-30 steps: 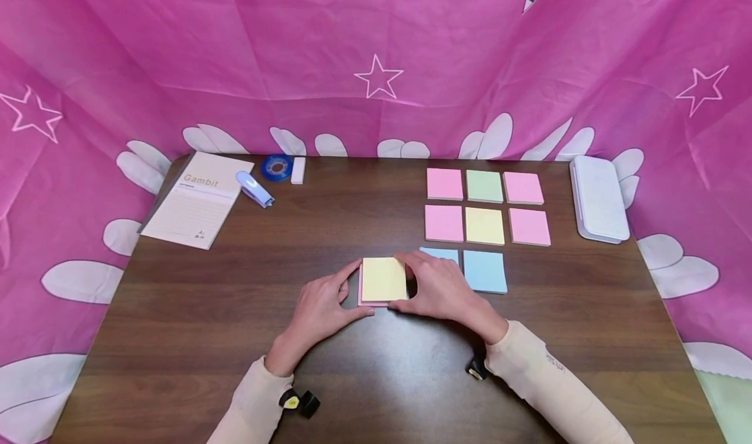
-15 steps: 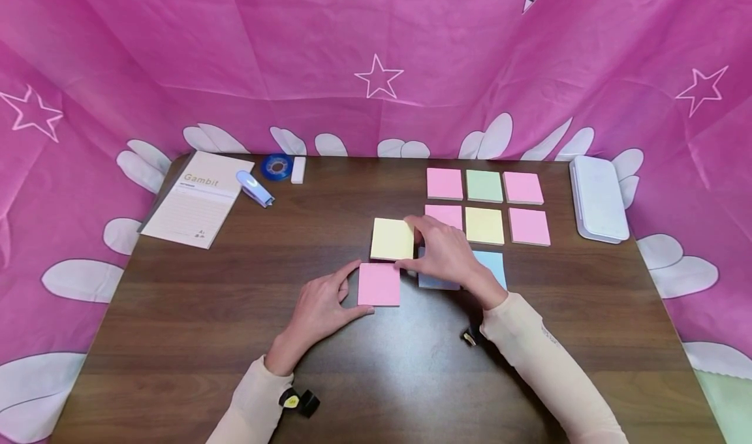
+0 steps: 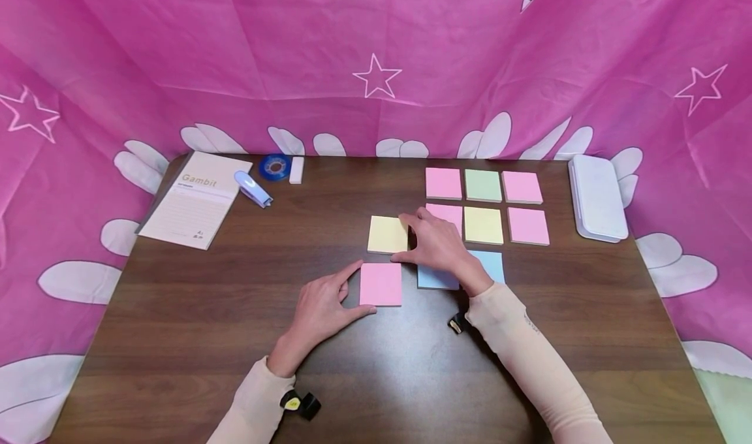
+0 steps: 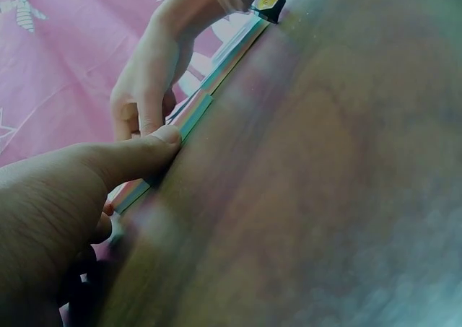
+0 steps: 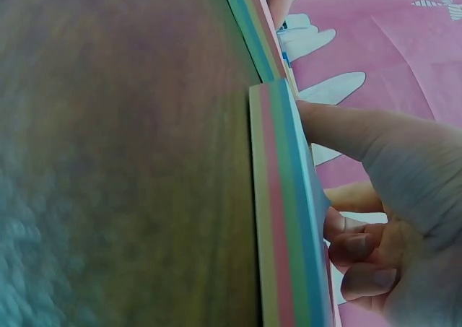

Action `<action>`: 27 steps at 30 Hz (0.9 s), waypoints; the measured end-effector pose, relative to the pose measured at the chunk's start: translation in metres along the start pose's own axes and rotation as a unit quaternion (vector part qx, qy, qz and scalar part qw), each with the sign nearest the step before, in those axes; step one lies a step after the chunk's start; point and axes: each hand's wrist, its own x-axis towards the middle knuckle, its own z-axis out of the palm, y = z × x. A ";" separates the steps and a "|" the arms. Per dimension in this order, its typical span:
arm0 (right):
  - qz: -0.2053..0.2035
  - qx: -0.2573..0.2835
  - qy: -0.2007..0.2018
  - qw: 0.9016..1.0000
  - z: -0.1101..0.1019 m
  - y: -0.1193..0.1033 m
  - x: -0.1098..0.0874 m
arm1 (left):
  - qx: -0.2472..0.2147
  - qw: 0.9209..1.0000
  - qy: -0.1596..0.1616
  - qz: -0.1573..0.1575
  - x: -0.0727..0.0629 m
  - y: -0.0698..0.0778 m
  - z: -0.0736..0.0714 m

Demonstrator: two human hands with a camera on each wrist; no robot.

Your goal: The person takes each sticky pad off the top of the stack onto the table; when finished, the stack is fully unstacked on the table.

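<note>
In the head view my left hand (image 3: 322,305) holds a pink sticky note pad (image 3: 380,285) between thumb and index finger at its left corners. The left wrist view shows that thumb (image 4: 162,139) against the pad's striped front edge. Just behind, a yellow sticky note pad (image 3: 386,235) lies flat, apart from the pink one. My right hand (image 3: 436,245) grips its right side, index finger at the far corner and thumb at the near one. Under this hand lies a blue sticky note pad (image 3: 436,278), partly covered; its layered edge (image 5: 285,197) fills the right wrist view's middle.
Rows of sticky note pads stand right of centre, among them a green pad (image 3: 484,185) and another yellow pad (image 3: 484,226). A white case (image 3: 599,198) lies far right. At the back left are a notebook (image 3: 196,199), stapler (image 3: 254,189), blue tape roll (image 3: 275,167) and white eraser (image 3: 296,170).
My right hand has lifted the yellow pad off the pink pad and moved it away from me to the table behind. My left hand has stayed at the pink pad.
</note>
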 end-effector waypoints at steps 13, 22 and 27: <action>0.021 0.007 -0.007 1.000 -0.001 0.001 -0.001 | 0.010 1.000 0.007 0.005 -0.001 -0.001 0.002; 0.026 0.074 0.074 0.994 -0.003 0.003 -0.021 | -0.012 0.999 0.028 0.012 0.001 -0.003 0.004; 0.020 0.085 0.115 0.989 -0.003 0.004 -0.037 | -0.047 0.997 0.057 0.026 0.001 -0.008 0.006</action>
